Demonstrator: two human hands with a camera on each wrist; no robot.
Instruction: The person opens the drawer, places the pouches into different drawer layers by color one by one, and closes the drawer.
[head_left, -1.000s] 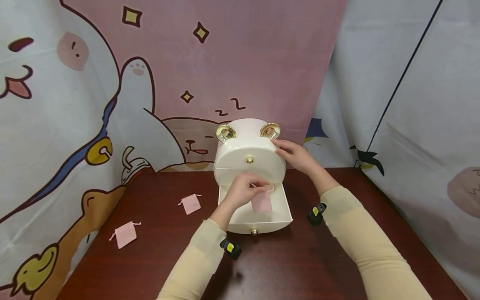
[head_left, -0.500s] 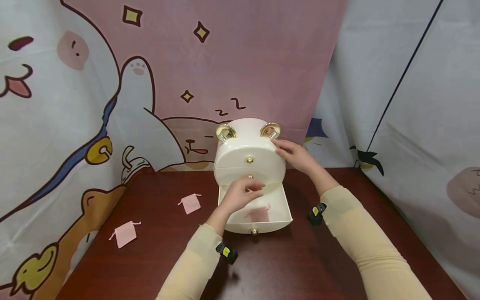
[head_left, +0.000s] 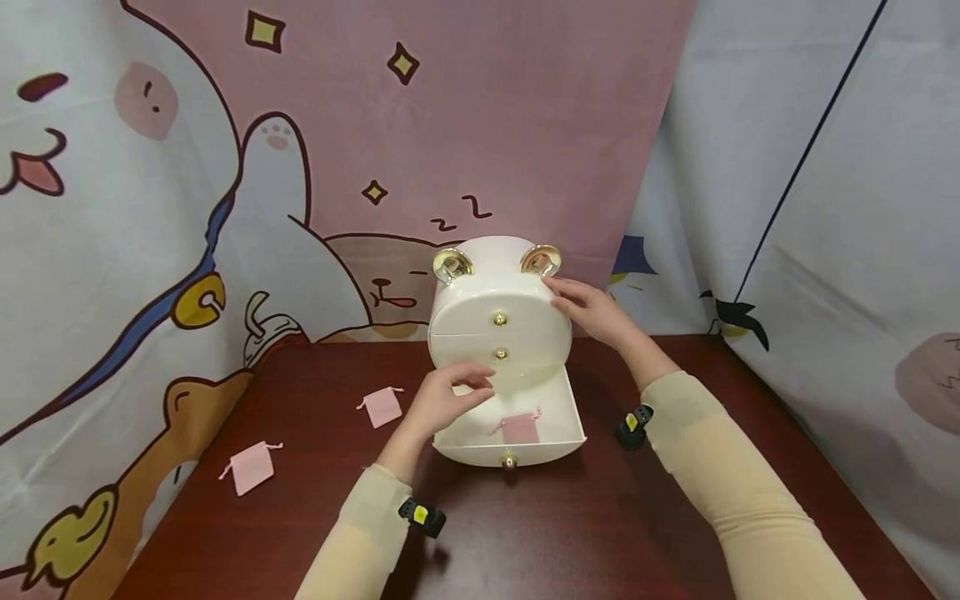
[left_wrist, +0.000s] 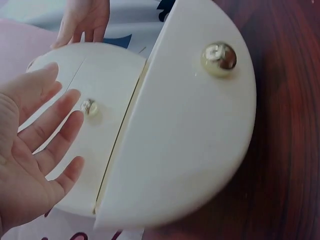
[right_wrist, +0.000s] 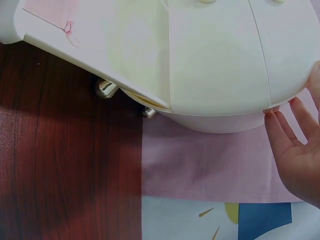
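A white rounded box point(head_left: 480, 329) with gold ears and gold knobs stands on the table, its bottom drawer point(head_left: 472, 455) pulled out. Inside that drawer, close to the front wall, lies a pink drawstring pouch point(head_left: 521, 428). My left hand point(head_left: 444, 400) hovers over the drawer's left side, fingers loosely bent and holding nothing; the left wrist view shows the drawer front and its gold knob point(left_wrist: 219, 59) beside it. My right hand point(head_left: 592, 312) rests on the box's upper right side below the gold ear, fingers extended along the edge in the right wrist view.
Two more pink drawstring pouches lie on the dark red table left of the box, one nearer the box point(head_left: 383, 407) and one farther left point(head_left: 252, 468). Printed cloth point(head_left: 525, 125) hangs behind and at both sides.
My left hand has let go of the pink pouch, which dropped into the drawer, and has moved left and back toward me. My right hand has stayed on the box.
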